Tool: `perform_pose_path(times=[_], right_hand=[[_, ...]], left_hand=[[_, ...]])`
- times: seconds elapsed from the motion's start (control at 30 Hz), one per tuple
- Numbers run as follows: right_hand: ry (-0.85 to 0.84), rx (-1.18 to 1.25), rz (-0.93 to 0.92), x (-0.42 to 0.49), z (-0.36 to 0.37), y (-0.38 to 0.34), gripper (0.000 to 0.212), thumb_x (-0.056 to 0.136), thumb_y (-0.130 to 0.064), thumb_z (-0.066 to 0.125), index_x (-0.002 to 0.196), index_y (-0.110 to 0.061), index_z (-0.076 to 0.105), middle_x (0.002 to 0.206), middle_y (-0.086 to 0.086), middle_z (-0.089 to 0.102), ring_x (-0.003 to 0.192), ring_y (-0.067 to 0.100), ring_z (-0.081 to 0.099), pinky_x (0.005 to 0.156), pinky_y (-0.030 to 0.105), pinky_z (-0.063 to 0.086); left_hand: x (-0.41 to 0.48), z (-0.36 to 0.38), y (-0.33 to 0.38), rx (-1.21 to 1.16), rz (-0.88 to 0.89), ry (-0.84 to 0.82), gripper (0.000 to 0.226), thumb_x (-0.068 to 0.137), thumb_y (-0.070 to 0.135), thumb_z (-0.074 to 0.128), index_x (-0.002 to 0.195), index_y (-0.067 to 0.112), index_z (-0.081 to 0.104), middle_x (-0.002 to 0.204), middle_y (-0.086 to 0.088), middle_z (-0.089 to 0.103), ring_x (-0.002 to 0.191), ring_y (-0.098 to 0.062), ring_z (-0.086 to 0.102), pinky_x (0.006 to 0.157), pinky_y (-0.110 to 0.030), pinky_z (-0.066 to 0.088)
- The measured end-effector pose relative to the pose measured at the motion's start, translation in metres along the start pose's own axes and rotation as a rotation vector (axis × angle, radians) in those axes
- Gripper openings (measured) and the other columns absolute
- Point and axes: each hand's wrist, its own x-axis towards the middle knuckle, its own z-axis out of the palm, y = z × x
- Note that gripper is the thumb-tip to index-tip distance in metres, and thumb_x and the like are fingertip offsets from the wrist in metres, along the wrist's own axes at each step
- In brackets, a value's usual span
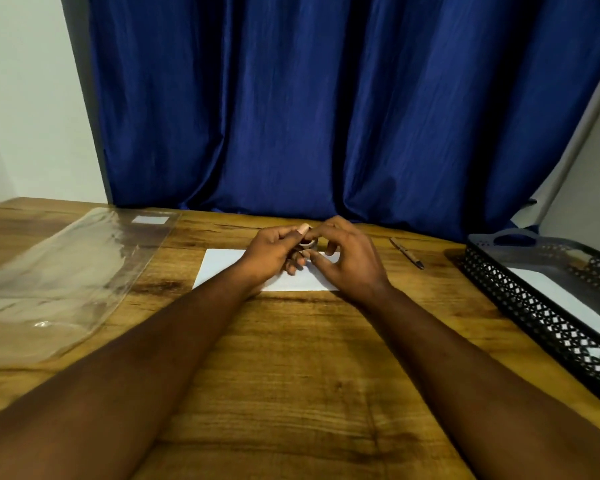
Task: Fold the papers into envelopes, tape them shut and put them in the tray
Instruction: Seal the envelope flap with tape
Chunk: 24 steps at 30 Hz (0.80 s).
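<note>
Tangling could follow if the pulled strip curls back, with left hand (274,252) and right hand (347,258) both pinching the small pale tape roll (307,242).

Two papers (222,268) (one in tray (534,306)); one pen (406,253)

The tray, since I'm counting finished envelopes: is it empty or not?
Not empty: white paper lies flat inside the black tray; how many pieces, cannot tell.
</note>
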Motion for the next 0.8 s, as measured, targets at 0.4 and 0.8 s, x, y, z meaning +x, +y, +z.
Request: perform_pose_path(times=[0.4,0.8], right_hand=[[0.14,0.28,0.233,-0.0014,0.0014,0.0026,0.036,0.088,-0.024,0.085,0.123,-0.021,0.076,0.092,-0.01,0.071,0.076,0.013,0.066,0.07,0.033,0.06],[0.149,0.313,0.258,0.0005,-0.0001,-0.0015,0.018,0.097,-0.006,0.066,0.1,-0.018,0.078,0.092,-0.008,0.074,0.086,0.008,0.067,0.077,0.027,0.056]], left_hand=[[-0.0012,0.0008,0.0039,-0.19,-0.08,-0.033,0.041,0.108,0.03,0.052,0.123,-0.006,0.066,0.091,-0.008,0.076,0.069,-0.018,0.061,0.062,-0.026,0.055],[0.0013,-0.0042,-0.0001,-0.162,-0.109,-0.075,0.039,0.105,0.034,0.056,0.126,0.004,0.069,0.1,-0.01,0.073,0.079,-0.018,0.06,0.063,-0.024,0.052]])
